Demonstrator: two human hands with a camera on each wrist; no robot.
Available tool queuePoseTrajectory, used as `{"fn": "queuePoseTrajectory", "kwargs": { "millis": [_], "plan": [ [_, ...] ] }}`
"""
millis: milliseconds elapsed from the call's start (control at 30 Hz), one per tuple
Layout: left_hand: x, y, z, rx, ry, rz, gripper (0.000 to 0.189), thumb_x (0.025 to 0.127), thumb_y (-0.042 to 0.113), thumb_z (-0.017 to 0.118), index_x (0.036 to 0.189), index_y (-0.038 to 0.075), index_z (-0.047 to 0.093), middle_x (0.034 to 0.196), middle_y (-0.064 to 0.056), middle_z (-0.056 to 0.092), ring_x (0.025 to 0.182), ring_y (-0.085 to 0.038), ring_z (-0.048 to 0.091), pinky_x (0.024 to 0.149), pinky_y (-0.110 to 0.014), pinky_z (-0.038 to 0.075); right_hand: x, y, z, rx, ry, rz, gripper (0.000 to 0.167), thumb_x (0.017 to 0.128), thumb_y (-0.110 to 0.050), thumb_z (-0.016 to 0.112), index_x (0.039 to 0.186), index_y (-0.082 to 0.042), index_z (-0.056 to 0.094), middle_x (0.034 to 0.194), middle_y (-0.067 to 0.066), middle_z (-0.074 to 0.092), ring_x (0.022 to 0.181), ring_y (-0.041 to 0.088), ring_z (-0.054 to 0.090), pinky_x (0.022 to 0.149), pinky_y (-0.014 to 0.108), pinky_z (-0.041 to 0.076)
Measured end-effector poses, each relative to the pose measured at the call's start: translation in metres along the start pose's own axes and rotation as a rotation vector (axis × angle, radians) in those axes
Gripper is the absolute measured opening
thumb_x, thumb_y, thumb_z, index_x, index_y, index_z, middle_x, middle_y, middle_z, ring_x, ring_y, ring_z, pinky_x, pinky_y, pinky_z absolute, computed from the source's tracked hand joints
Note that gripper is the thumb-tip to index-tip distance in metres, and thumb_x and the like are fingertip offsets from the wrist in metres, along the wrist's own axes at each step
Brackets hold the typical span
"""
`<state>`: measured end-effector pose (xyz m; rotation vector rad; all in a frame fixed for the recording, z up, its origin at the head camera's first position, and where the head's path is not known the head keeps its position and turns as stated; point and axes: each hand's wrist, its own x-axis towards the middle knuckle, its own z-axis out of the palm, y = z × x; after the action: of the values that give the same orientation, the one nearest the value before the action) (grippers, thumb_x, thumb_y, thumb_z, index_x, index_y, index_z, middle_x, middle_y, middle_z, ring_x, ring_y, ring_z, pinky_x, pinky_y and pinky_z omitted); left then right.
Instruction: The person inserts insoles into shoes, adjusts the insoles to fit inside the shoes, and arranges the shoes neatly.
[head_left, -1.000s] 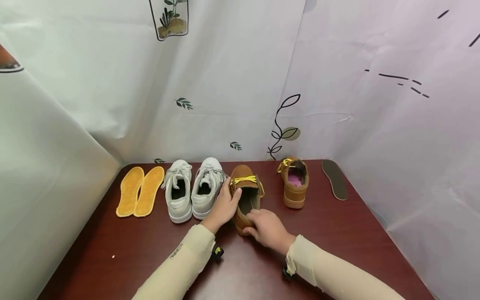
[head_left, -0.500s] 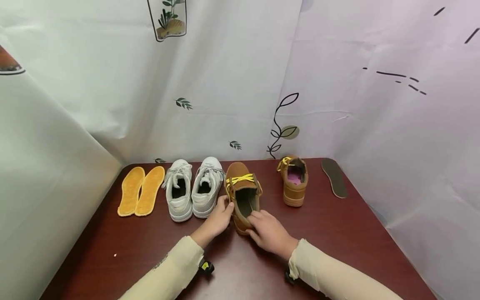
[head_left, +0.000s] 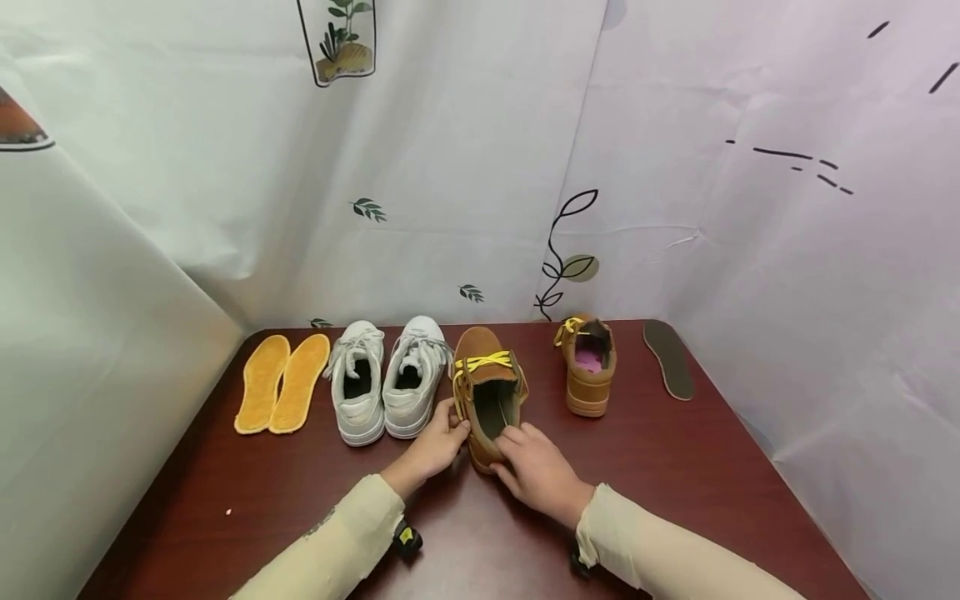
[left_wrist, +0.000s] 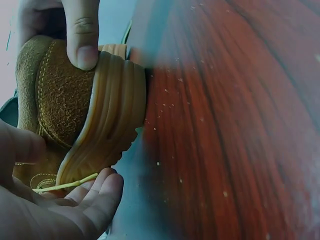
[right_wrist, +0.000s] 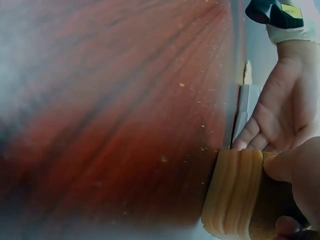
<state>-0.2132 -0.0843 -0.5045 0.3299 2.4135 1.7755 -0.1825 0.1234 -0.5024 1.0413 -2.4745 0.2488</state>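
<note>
A brown suede lace-up shoe (head_left: 480, 343) with yellow laces stands at mid-table, toe pointing away. My right hand (head_left: 542, 468) grips its heel, fingers over the rim into the opening and thumb on the outside, as the right wrist view of the heel sole (right_wrist: 235, 195) also shows. On the shoe's left side is my left hand (head_left: 433, 446), thumb on the upper and fingertips low by the ridged sole (left_wrist: 112, 105). A yellow lace end (left_wrist: 75, 184) crosses those fingers. The fingers inside the shoe are partly hidden.
White sneakers (head_left: 358, 400) stand just left of the brown shoe, with yellow-orange insoles (head_left: 262, 383) beyond them. Its brown mate (head_left: 588, 387), pink inside, stands to the right. A dark insole (head_left: 669, 358) lies near the table's right edge. White fabric (head_left: 480, 150) hangs behind.
My left hand has slid from the shoe's laced front back along its left side toward the heel. The shoe's toe has swung slightly left. My right hand stays at the heel.
</note>
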Motion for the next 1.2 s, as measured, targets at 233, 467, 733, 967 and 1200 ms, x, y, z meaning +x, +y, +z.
{"fn": "queuePoseTrajectory", "kwargs": {
  "millis": [233,467,733,967,1200],
  "plan": [
    [0.014,0.002,0.005,-0.134,-0.032,-0.030,0.058,0.101,0.006,0.053,0.151,-0.002,0.025,0.119,-0.024,0.061,0.088,-0.027,0.065,0.074,-0.045,0.055,0.001,0.015,-0.007,-0.007,0.010,-0.006,0.018,0.085,-0.026,0.076,0.093,-0.018,0.062,0.089,-0.006,0.054,0.075,0.015,0.042,0.071,0.030,0.041],
    [0.024,0.009,0.009,-0.185,-0.070,0.007,0.060,0.100,0.007,0.056,0.152,-0.004,0.029,0.137,-0.030,0.054,0.121,-0.038,0.060,0.095,-0.043,0.052,0.008,0.029,-0.018,0.001,0.055,-0.003,0.019,0.084,-0.022,0.076,0.096,-0.017,0.062,0.091,-0.004,0.054,0.077,0.016,0.042,0.072,0.030,0.040],
    [0.033,0.008,0.026,-0.250,-0.111,0.019,0.062,0.097,0.007,0.062,0.149,-0.010,0.032,0.144,-0.033,0.046,0.130,-0.044,0.052,0.105,-0.043,0.047,0.003,0.045,-0.026,0.026,0.038,0.045,0.020,0.084,-0.018,0.077,0.097,-0.017,0.062,0.095,-0.005,0.054,0.080,0.014,0.043,0.073,0.030,0.041],
    [0.046,0.020,0.035,-0.265,-0.109,0.038,0.063,0.099,0.010,0.061,0.151,-0.009,0.031,0.146,-0.031,0.045,0.131,-0.042,0.052,0.106,-0.044,0.045,0.005,0.062,-0.032,0.043,0.046,0.063,0.018,0.084,-0.015,0.076,0.097,-0.016,0.063,0.096,-0.004,0.055,0.080,0.014,0.044,0.073,0.031,0.042],
    [0.050,0.025,0.043,-0.208,-0.046,0.029,0.056,0.100,0.010,0.059,0.147,-0.010,0.037,0.139,-0.031,0.052,0.126,-0.043,0.056,0.103,-0.048,0.047,0.007,0.067,-0.032,0.070,0.042,0.095,0.018,0.085,-0.015,0.077,0.097,-0.015,0.063,0.097,-0.003,0.056,0.080,0.016,0.047,0.073,0.032,0.043]
  ]
}}
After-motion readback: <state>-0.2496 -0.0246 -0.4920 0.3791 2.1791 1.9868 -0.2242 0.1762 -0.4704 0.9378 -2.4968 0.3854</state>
